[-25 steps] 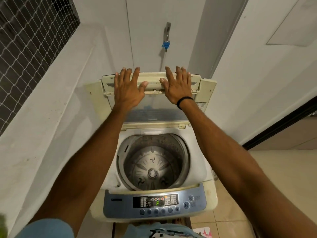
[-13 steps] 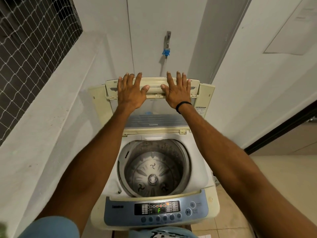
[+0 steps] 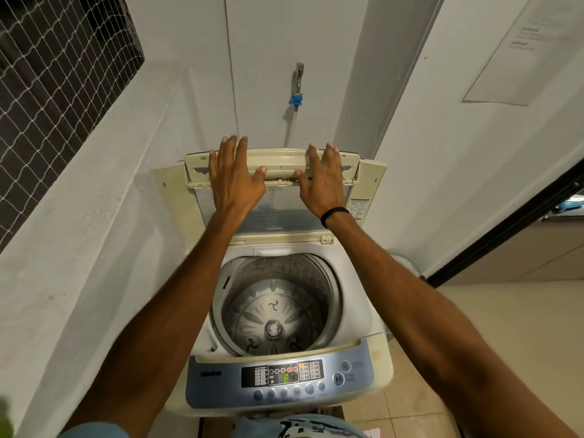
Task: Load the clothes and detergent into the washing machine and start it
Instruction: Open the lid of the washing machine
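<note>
The person wears a light blue top. A short sleeve [image 3: 94, 433] of this cloth shows at the bottom left edge of the view, with only its rounded hem visible. The left arm [image 3: 164, 311] comes out of it bare down to the left grip [image 3: 235, 181]. The shirt front [image 3: 300, 426] shows at the bottom middle in the same light blue. It carries a dark printed pattern with some white in it, cropped too much to read. The right arm [image 3: 426, 305] is bare as far as the view shows. A thin black band [image 3: 335, 214], plain and matte, sits snug around its wrist, just below the right grip [image 3: 324, 184].
</note>
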A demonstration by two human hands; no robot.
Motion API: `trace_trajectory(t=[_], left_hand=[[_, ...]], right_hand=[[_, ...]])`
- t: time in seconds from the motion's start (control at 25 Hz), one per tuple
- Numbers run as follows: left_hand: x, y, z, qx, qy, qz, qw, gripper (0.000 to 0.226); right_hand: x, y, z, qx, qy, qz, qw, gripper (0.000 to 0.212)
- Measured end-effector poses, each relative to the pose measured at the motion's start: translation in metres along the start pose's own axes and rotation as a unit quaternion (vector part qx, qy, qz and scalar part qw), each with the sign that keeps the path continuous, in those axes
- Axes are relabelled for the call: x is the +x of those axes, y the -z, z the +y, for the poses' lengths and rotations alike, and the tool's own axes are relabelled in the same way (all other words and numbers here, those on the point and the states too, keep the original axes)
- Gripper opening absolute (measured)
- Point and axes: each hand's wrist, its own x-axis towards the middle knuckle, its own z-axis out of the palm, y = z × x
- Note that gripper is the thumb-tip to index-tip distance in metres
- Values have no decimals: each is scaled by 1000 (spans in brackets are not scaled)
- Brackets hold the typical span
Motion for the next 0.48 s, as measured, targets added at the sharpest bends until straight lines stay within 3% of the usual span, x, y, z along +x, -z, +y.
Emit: trace_trajectory(t=[0.12,0.32,0.48], left_hand=[[-14,4,14,-31,-4,36,999,66],[-74,-16,56,-196,41,122,972,39],[-149,-67,92,-283,106,-24,953,28]], right_hand=[[-13,8,5,56,-2,33,998,50],[-54,20,30,162,-82,114,977,39],[-109,22,84,181,-199,106,957,26]])
